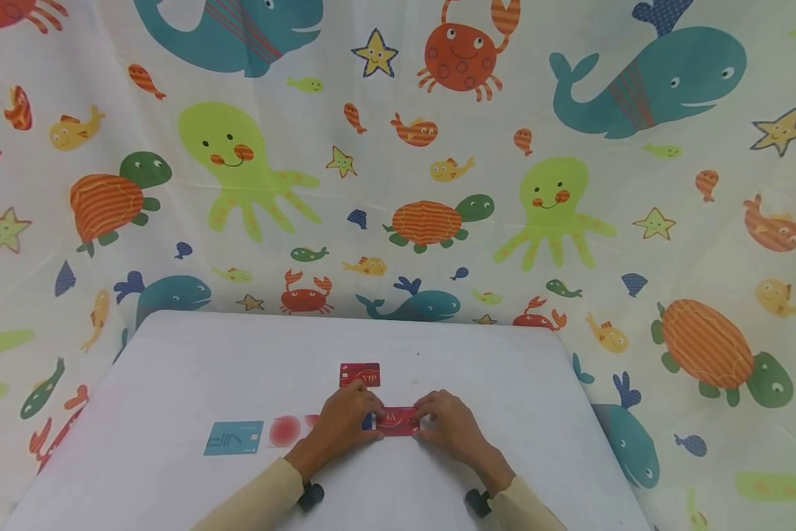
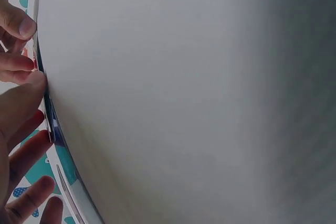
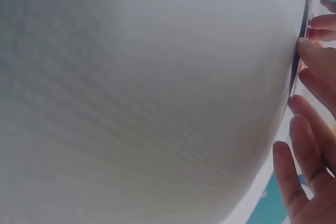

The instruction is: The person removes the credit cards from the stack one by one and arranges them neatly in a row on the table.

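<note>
Head view: nearest, pale sleeves point(image 1: 254, 500) reach in, and the left hand point(image 1: 341, 422) and right hand point(image 1: 456, 429) pinch opposite ends of a red card point(image 1: 398, 421), on or just above a white table point(image 1: 504, 391) (which, I cannot tell). Further left lie a blue card point(image 1: 234, 438) and a card with a pink disc point(image 1: 284, 431); beyond the left hand, a second red card point(image 1: 361, 372). Behind the table's far edge hangs white cloth point(image 1: 384, 169) printed with cartoon sea creatures point(image 1: 426, 223).

The red card point(image 1: 396, 422), pale-lettered, is pinched at both ends by fingers point(image 1: 431, 401).
</note>
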